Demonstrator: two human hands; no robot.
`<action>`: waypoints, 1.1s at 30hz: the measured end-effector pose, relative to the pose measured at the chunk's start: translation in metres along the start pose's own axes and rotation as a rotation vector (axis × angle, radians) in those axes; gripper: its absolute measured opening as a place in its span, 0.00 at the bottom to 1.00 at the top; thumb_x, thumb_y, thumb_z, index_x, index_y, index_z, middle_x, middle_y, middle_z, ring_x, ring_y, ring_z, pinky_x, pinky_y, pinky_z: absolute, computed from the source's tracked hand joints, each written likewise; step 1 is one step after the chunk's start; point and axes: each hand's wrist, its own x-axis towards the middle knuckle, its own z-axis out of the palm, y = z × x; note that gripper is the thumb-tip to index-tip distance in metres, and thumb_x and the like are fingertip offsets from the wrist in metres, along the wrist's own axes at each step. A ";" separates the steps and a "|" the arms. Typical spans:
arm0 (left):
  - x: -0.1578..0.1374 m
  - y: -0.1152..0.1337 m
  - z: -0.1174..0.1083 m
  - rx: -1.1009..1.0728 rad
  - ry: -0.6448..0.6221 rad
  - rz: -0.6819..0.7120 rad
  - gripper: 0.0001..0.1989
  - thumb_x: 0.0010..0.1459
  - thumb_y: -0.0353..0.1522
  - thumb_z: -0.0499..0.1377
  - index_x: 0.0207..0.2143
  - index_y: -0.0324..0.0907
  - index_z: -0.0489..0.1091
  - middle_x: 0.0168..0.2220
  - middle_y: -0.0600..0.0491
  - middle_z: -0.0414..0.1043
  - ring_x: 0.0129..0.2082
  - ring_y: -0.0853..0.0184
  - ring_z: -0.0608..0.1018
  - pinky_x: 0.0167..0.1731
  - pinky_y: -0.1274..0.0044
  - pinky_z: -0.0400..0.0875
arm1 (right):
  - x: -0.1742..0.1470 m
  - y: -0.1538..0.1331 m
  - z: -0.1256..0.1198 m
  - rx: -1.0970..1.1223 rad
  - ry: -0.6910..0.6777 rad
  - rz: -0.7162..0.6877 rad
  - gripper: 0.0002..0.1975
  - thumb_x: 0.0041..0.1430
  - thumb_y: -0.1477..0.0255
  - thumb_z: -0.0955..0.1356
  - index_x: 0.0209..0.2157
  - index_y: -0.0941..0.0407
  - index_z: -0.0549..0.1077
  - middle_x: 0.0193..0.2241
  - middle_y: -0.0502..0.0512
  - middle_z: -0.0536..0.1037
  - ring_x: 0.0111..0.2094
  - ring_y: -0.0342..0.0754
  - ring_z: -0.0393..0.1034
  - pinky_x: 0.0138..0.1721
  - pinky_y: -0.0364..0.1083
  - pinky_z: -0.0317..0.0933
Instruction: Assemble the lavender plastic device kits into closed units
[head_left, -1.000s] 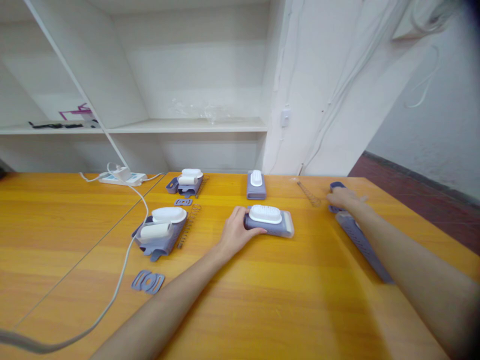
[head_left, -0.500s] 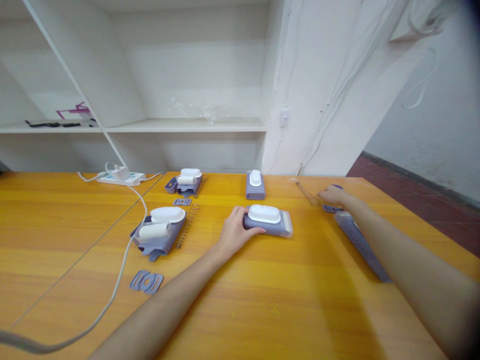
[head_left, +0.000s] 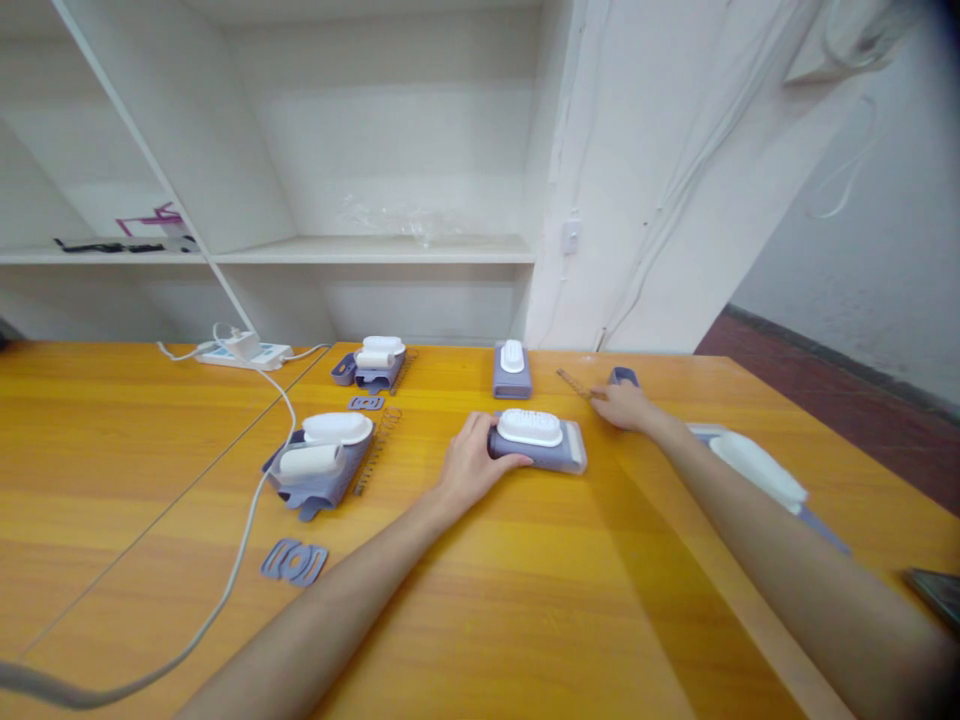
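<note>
On the near left of the table [head_left: 480,620], a flat grey-purple plate [head_left: 295,563] lies beside your left forearm. A little farther stands a grey-purple holder [head_left: 322,492] with a white roller [head_left: 310,461] and a white oval piece [head_left: 337,429], and a long spring [head_left: 377,450] lies along its right side. In the middle, your left hand [head_left: 472,463] has its thumb and fingers curved around the left end of a grey-purple block [head_left: 546,457], which rests on the table with a white oval top [head_left: 530,428]. At right, a similar unit [head_left: 757,470] is partly hidden by your right forearm. Beyond it, the fingers of your right hand [head_left: 619,406] are nearly closed, pinching the near end of a thin spring [head_left: 574,383]. Just behind this hand is a small grey-purple cup [head_left: 623,376]. Farther back stands another block [head_left: 512,385], and a power strip [head_left: 251,354] lies at the far left.
</note>
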 end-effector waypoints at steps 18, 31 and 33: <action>0.000 -0.002 -0.001 0.085 0.185 -0.214 0.27 0.49 0.40 0.62 0.50 0.45 0.59 0.48 0.48 0.61 0.46 0.59 0.71 0.45 0.68 0.66 | -0.104 -0.065 0.028 -0.019 0.333 -0.070 0.15 0.60 0.66 0.59 0.46 0.56 0.68 0.48 0.65 0.66 0.49 0.58 0.59 0.46 0.56 0.54; 0.003 -0.006 0.003 0.214 0.288 -0.154 0.25 0.53 0.33 0.58 0.53 0.41 0.56 0.50 0.43 0.56 0.52 0.56 0.64 0.50 0.62 0.59 | -0.132 -0.074 0.032 0.145 0.338 -0.157 0.21 0.59 0.66 0.60 0.53 0.57 0.64 0.51 0.65 0.64 0.50 0.59 0.58 0.47 0.55 0.55; 0.002 -0.003 0.002 0.241 0.293 -0.131 0.25 0.54 0.33 0.57 0.53 0.41 0.55 0.50 0.43 0.56 0.52 0.55 0.63 0.49 0.62 0.60 | -0.129 -0.072 0.033 0.189 0.347 -0.158 0.21 0.58 0.68 0.60 0.53 0.56 0.65 0.51 0.64 0.65 0.50 0.58 0.59 0.47 0.55 0.56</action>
